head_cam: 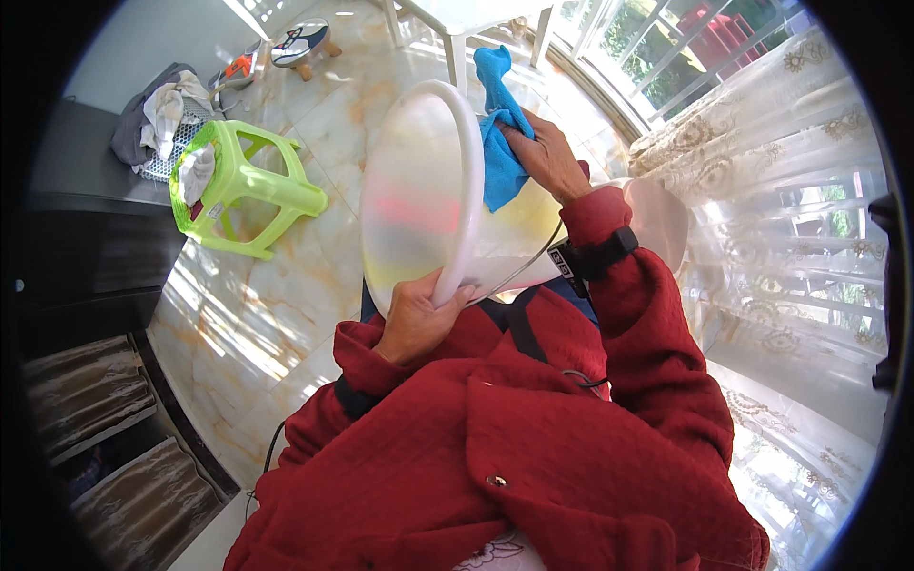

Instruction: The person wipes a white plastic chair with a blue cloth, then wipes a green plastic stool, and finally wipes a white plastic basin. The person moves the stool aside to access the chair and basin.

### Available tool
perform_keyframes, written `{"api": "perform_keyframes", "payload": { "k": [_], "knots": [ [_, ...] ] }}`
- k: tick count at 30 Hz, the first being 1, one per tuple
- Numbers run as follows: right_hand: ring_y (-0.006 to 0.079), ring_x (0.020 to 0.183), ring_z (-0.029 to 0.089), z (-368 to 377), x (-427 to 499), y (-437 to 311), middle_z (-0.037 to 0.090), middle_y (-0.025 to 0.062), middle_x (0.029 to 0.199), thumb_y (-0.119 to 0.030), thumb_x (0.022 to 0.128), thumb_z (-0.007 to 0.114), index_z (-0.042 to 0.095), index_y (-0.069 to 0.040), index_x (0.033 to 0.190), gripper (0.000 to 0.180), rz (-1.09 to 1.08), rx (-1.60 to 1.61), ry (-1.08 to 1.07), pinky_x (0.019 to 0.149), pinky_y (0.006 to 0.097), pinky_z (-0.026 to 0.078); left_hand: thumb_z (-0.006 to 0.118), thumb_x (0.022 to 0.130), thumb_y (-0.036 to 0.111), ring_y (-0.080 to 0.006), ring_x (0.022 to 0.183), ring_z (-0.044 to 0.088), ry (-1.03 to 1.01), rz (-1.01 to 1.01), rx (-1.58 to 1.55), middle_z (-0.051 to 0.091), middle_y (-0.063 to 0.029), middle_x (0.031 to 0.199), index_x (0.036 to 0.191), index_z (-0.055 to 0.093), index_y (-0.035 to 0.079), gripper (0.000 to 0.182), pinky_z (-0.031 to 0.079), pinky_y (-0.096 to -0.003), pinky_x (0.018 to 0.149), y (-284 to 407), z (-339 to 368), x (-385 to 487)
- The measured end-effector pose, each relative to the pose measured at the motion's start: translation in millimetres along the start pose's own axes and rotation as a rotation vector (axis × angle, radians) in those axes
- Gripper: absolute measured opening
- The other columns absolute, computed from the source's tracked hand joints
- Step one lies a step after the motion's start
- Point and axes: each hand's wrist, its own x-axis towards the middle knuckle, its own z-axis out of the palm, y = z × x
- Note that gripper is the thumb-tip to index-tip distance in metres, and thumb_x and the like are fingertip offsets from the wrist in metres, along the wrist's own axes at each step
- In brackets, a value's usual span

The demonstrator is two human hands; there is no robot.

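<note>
A large translucent whitish plastic basin or tub (468, 143) stands tilted on edge before me, its round rim facing left and pink and yellow patches showing through its wall. My left hand (423, 314) grips the lower part of that rim, thumb on one side and fingers on the other. My right hand (546, 153) holds a bunched blue cloth (505, 171) at the basin's right side; one end of the cloth sticks up above my fingers and the rest hangs down. Whether the cloth touches the wall cannot be told. A thin cable runs from my right wrist across the basin.
A lime green plastic stool (253, 178) with a white cloth on it stands at left, beside a basket (178, 143) heaped with clothes. Behind are a small round stool (301, 44) and a white table (457, 36). Sheer curtains (778, 178) hang at right; a dark cabinet (93, 250) stands left.
</note>
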Motion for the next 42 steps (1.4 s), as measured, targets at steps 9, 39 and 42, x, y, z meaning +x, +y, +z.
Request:
{"api": "perform_keyframes", "payload": {
  "k": [9, 39, 42],
  "knots": [
    [0.0367, 0.118, 0.048, 13.3, -58.5, -23.3, 0.054, 0.0153, 0.128, -0.003, 0.078, 0.062, 0.056, -0.006, 0.121, 0.044, -0.547, -0.156, 0.011, 0.098, 0.0416, 0.041, 0.062, 0.088, 0.007, -0.0071, 0.076, 0.055, 0.063, 0.009, -0.073, 0.065, -0.0037, 0.08, 0.097, 0.065, -0.002, 0.013, 0.048, -0.025, 0.07, -2.1, -1.1, 2.0],
    [0.0371, 0.113, 0.052, -10.3, -66.9, -3.9, 0.054, 0.0174, 0.125, -0.009, 0.081, 0.063, 0.057, -0.009, 0.119, 0.038, -0.461, -0.259, 0.021, 0.095, 0.0411, 0.042, 0.069, 0.084, 0.017, -0.0103, 0.068, 0.062, 0.044, 0.05, 0.179, 0.069, -0.011, 0.077, 0.098, 0.067, -0.001, 0.023, 0.05, -0.027, 0.065, 7.2, -17.2, -4.0],
    [0.0381, 0.119, 0.047, -3.8, -80.6, -17.5, 0.049, 0.0189, 0.131, -0.003, 0.074, 0.066, 0.056, -0.009, 0.121, 0.048, -0.503, -0.283, -0.042, 0.1, 0.0423, 0.04, 0.068, 0.084, 0.017, -0.0115, 0.065, 0.062, 0.086, 0.127, 0.25, 0.067, -0.0151, 0.074, 0.099, 0.066, -0.001, 0.024, 0.05, -0.0286, 0.061, 8.0, -18.1, -2.4]
  ]
}}
